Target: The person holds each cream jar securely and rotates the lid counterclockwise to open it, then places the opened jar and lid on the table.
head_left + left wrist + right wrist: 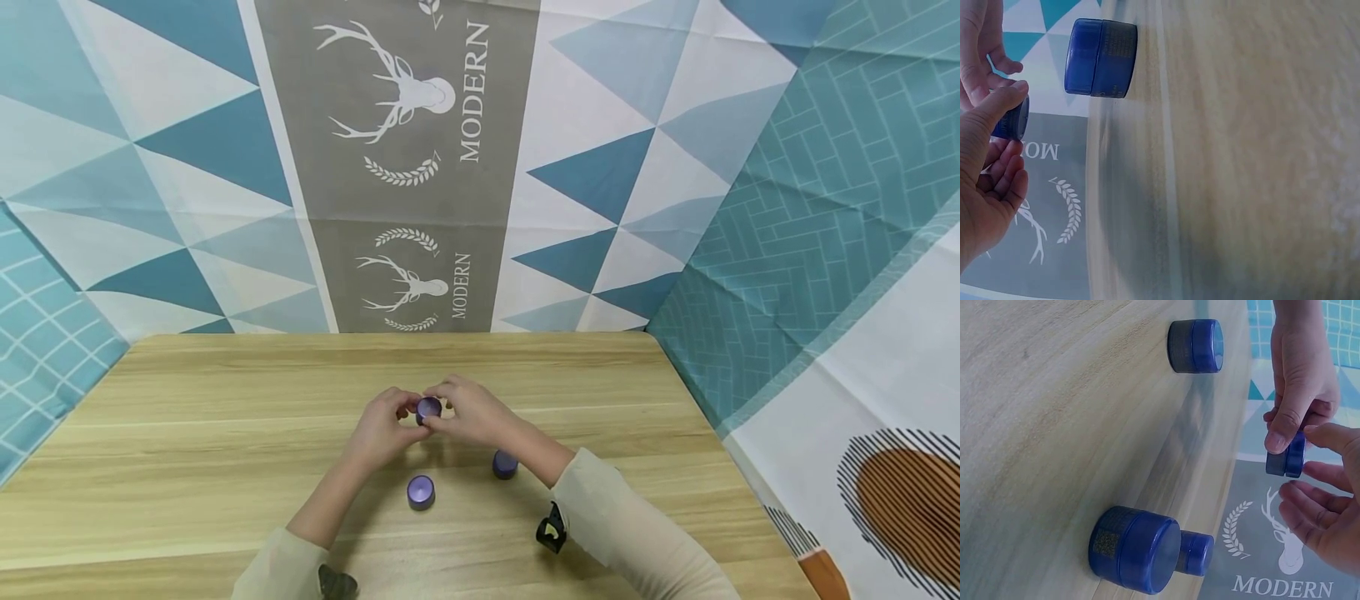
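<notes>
Both hands hold a small dark blue-purple lidded jar [428, 407] above the table. My left hand [384, 429] grips it from the left, with the thumb along its side in the right wrist view. From the other side, my right hand [474, 414] pinches the jar between thumb and fingers. A second jar [421, 492] stands upright on the table, nearer to me and between the forearms. Beside the right forearm stands another jar [505, 464]. The right wrist view shows a further, smaller-looking jar [1197, 554] partly behind a larger-looking one [1138, 550].
The wooden table [187, 467] reaches back to a patterned cloth [405, 275] hung like a wall. More patterned cloth [810, 275] borders the right side. A black strap mount [552, 530] sits on the right wrist.
</notes>
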`<action>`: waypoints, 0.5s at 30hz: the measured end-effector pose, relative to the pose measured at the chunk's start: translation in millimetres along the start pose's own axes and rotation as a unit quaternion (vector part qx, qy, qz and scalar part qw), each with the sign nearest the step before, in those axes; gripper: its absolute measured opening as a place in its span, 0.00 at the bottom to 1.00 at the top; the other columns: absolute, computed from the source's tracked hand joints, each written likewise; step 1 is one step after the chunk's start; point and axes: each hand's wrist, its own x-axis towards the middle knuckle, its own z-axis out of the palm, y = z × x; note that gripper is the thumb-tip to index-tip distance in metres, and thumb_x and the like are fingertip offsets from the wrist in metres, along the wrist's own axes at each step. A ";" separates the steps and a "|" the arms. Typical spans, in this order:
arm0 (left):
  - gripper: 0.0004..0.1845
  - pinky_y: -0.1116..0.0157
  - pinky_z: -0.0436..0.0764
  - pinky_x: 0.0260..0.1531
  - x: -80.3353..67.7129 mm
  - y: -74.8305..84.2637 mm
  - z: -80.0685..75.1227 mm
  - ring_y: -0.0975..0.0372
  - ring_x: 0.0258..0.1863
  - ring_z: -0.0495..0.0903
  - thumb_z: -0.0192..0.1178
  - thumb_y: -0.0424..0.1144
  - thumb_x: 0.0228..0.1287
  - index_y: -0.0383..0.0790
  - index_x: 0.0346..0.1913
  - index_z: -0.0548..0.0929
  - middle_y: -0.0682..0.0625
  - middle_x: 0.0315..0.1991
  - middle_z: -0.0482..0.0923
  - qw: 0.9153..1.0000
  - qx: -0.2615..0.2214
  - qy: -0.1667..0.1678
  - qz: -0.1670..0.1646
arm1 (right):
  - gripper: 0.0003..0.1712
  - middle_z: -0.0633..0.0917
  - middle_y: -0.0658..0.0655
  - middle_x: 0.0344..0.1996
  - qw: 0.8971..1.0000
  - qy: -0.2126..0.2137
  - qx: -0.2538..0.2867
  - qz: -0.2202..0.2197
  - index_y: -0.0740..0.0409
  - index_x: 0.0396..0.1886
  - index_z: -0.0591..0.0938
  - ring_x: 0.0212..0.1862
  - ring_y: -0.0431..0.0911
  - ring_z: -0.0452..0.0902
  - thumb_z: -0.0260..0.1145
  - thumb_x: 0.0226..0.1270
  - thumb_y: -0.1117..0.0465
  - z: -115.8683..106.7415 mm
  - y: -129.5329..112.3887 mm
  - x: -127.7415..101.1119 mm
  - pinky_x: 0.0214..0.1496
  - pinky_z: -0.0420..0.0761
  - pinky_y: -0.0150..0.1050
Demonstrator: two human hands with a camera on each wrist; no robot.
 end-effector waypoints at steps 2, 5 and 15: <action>0.18 0.67 0.76 0.35 0.2 0.5 0.2 0.60 0.33 0.74 0.72 0.37 0.43 0.36 0.40 0.83 0.50 0.32 0.78 1.000 0.001 0.002 -0.001 | 0.24 0.81 0.54 0.43 1.000 0.004 0.003 0.007 0.58 0.54 0.79 0.45 0.47 0.79 0.64 0.62 0.51 -0.3 0.0 -0.2 0.43 0.77 0.30; 0.18 0.67 0.76 0.35 0.5 0.9 0.8 0.61 0.33 0.74 0.72 0.38 0.43 0.36 0.40 0.83 0.50 0.33 0.78 1.000 0.003 0.000 -0.001 | 0.23 0.81 0.53 0.41 1.000 0.008 -0.001 0.008 0.58 0.53 0.80 0.43 0.47 0.78 0.65 0.62 0.51 -0.1 0.9 0.1 0.40 0.76 0.29; 0.18 0.69 0.74 0.33 -0.2 1.9 1.2 0.62 0.32 0.73 0.72 0.36 0.42 0.35 0.40 0.83 0.50 0.32 0.77 1.000 0.004 -0.002 -0.001 | 0.23 0.81 0.53 0.43 1.000 0.000 -0.015 -0.010 0.57 0.54 0.79 0.44 0.44 0.77 0.65 0.61 0.53 0.2 1.2 -0.8 0.43 0.76 0.29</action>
